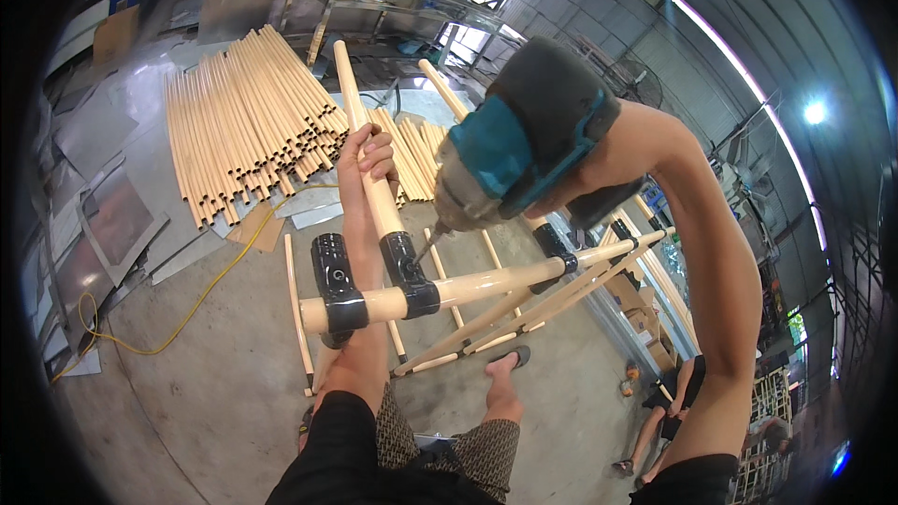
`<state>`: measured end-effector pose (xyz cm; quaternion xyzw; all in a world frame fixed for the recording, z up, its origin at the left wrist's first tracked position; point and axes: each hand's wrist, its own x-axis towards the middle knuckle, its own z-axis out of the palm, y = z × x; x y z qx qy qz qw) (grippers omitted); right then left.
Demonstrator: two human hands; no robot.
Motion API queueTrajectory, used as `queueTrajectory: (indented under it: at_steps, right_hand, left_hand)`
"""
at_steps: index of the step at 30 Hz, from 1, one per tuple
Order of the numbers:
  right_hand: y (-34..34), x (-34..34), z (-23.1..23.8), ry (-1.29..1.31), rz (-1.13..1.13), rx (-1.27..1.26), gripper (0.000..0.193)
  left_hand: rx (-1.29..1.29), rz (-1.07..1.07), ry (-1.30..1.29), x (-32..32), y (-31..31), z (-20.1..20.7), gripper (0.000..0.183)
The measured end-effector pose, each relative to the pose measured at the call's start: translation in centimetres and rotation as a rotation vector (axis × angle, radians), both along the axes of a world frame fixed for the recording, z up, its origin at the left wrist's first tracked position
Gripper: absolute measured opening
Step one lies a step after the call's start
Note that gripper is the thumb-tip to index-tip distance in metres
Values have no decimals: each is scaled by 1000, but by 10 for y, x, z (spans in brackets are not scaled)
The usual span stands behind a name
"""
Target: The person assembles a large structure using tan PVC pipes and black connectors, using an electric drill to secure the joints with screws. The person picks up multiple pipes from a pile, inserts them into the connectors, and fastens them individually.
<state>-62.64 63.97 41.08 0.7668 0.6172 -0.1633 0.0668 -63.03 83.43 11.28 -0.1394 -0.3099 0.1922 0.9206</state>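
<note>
My left hand [363,159] is wrapped round a cream-coloured pipe [382,208], whose lower end sits in a black pipe joint [397,257]. In my right hand [613,154] is a teal and black cordless impact driver [500,145], raised and pointing down to the left. Its bit [428,245] reaches to the side of that joint; whether it touches a screw is too small to tell. The joint clasps a crosswise cream pipe [486,284] of a frame. Beside it, a second black joint [335,271] has an open upper socket with no pipe in it.
Many cream pipes with black ends lie in a pile [262,122] on metal sheets. A yellow cord [220,295] runs across the floor at left. The frame stretches away to the right, with another black joint [552,241]. Another person [669,411] is at the lower right.
</note>
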Motion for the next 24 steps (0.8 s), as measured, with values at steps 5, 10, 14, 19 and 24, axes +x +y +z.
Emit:
queueTrajectory:
  at_steps: [5, 10, 14, 19, 24]
  right_hand:
    - [4, -1, -4, -40, -17, 33, 58]
    - [4, 14, -11, 24, 68, 96, 40]
    - [-14, 8, -29, -111, 185, 217, 37]
    - [-60, -21, -24, -260, 192, 348, 42]
    - [-76, -20, -20, -237, 203, 419, 41]
  left_hand:
    - [21, 73, 101, -8, -4, 7, 29]
    - [211, 637, 1017, 16, -74, -75, 35]
    - [616, 447, 1300, -20, -152, -207, 20]
    - [1779, 47, 1523, -63, -243, -332, 19]
    - [2772, -138, 1193, -33, -297, -447, 30]
